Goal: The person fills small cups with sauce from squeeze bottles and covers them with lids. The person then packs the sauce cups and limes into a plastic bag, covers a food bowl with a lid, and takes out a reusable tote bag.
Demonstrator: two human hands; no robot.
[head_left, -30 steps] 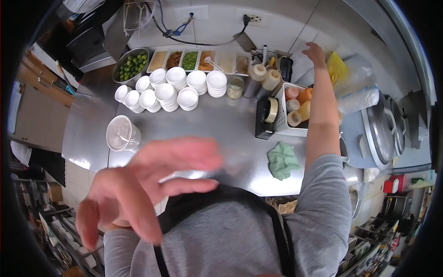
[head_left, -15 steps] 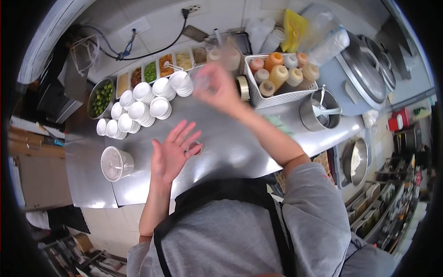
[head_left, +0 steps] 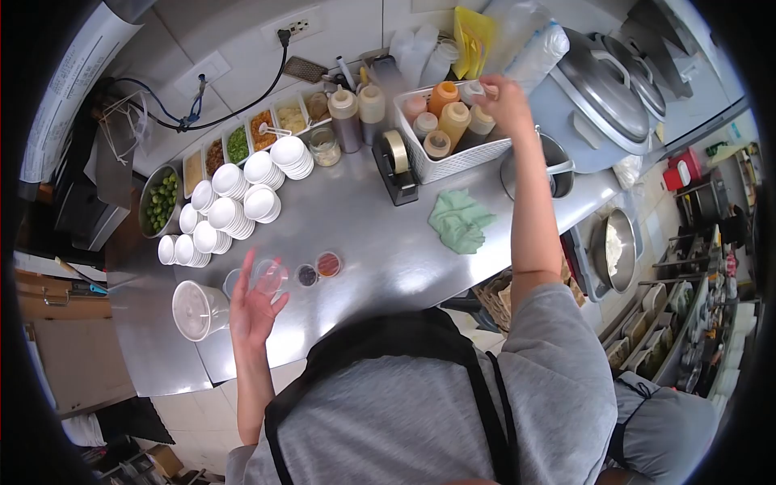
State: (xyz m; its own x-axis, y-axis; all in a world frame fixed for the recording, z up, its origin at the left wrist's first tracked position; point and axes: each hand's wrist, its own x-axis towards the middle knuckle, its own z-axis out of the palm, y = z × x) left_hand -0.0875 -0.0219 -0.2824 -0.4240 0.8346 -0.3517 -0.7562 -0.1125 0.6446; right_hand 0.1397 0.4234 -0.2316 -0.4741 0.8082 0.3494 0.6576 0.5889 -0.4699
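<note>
Basket (head_left: 457,167) of white plastic, filled with squeeze bottles (head_left: 454,121), stands toward the back of the counter (head_left: 364,218), and I see the right hand (head_left: 504,107) over its right end, fingers bent; from here I cannot tell whether that grip pinches a bottle. On my left, the left hand (head_left: 254,317) shows its palm, with a clear cup (head_left: 269,277) between thumb and fingers, though I cannot tell if this grip presses on it. Just right of that cup I make out a dark-filled cup (head_left: 306,276) beside a red-filled cup (head_left: 329,263), both on the counter
</note>
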